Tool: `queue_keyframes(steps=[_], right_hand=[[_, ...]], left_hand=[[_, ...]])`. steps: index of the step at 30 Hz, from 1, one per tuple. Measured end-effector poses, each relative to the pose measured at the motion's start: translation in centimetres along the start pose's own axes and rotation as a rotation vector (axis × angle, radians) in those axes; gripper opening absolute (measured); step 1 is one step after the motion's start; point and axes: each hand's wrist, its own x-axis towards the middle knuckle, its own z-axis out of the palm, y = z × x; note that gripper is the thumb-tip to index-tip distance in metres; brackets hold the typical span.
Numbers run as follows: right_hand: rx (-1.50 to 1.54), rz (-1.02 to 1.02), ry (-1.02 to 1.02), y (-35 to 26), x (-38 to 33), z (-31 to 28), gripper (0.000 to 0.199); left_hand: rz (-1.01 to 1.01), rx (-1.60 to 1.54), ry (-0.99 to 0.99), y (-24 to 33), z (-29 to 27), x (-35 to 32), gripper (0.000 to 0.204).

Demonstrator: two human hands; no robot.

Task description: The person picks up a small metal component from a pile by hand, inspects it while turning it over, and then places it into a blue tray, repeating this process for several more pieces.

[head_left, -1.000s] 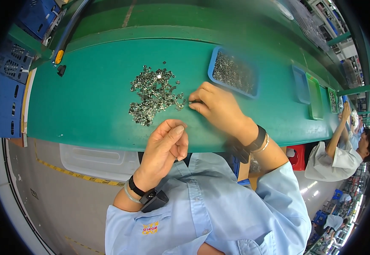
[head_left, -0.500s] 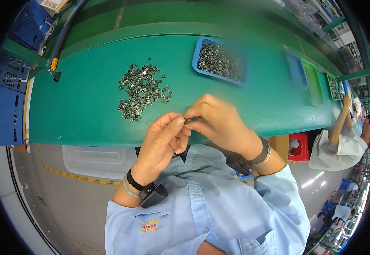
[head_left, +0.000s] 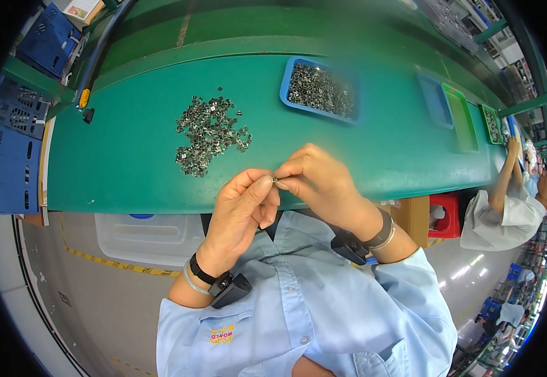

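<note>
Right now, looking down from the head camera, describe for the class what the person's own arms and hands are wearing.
Both hands are bare, no gloves. The left hand has a black strap and a thin pale band at the wrist, with a small black device clipped there. The right hand has a dark band and a thin light one at the wrist, plus a similar black device. Light blue shirt sleeves are rolled up to the elbows.

Small metal part (head_left: 274, 180): a tiny grey, shiny piece at frame centre, pinched between the fingertips of the left hand (head_left: 243, 210) and right hand (head_left: 319, 182), just above the near edge of the green table; its shape is too small to tell. Pile of like parts (head_left: 209, 133): loose, silvery, scattered flat, upper left of centre.
</note>
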Motion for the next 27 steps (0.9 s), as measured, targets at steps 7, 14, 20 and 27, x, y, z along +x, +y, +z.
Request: queue_keyframes(steps=[7, 14, 20, 27], right_hand=[[-0.043, -0.045, 0.035, -0.1, 0.0, 0.2, 0.017], [-0.076, -0.09, 0.06, 0.1, -0.2, 0.4, 0.016], [-0.079, -0.057, 0.074, -0.1, -0.5, 0.5, 0.017], [0.067, -0.052, 0.145, -0.3, -1.0, 1.3, 0.018]], left_hand=[[0.004, -0.005, -0.003, 0.1, 0.0, -0.1, 0.016], [0.008, -0.055, -0.019, 0.0, 0.5, 0.0, 0.014], [0.015, -0.1, -0.035, -0.5, 0.4, 0.3, 0.013], [0.047, -0.292, -0.195, -1.4, -0.1, 0.6, 0.013]])
